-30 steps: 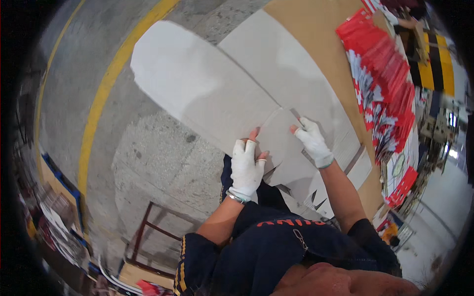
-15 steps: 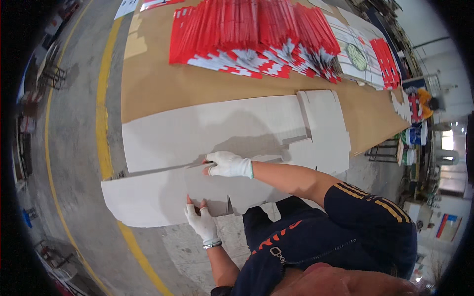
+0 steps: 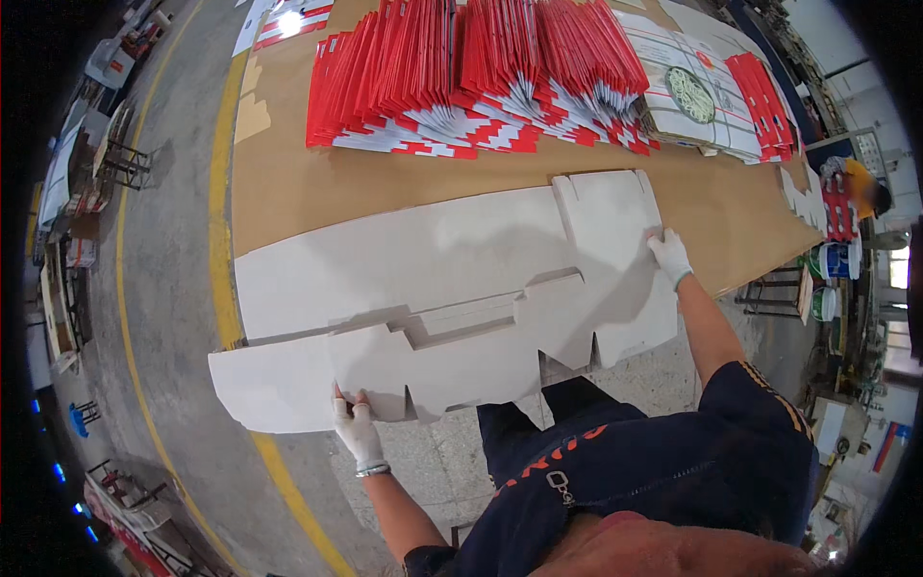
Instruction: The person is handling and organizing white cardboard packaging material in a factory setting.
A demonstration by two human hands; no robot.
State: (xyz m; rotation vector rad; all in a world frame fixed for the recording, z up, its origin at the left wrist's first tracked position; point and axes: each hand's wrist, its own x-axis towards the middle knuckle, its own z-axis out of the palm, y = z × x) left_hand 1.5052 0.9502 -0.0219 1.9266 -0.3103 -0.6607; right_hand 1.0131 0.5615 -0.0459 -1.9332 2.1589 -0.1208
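A large white cardboard blank (image 3: 461,226) with cut slots and notched flaps lies in front of me. Its near strip (image 3: 279,380) is folded up along a crease, and a stepped cut-out opens in its middle. Both my hands wear white gloves with some fingertips bare. My left hand (image 3: 360,433) grips the near edge of the blank, left of a narrow slot, thumb and a finger on top. At the right end my right hand (image 3: 673,256) holds the blank's side edge; the fingers beneath are hidden.
Brown board (image 3: 385,188) covers the table. Stacks of red and white folded cartons (image 3: 461,87) stand along its far side, with a tied white printed bundle (image 3: 687,96) to their right. A yellow floor line (image 3: 221,221) runs at left; a stool (image 3: 784,288) stands right.
My right hand has left the middle crease and moved to the blank's right edge. My left hand has shifted slightly left along the near edge. The stepped cut-out now shows.
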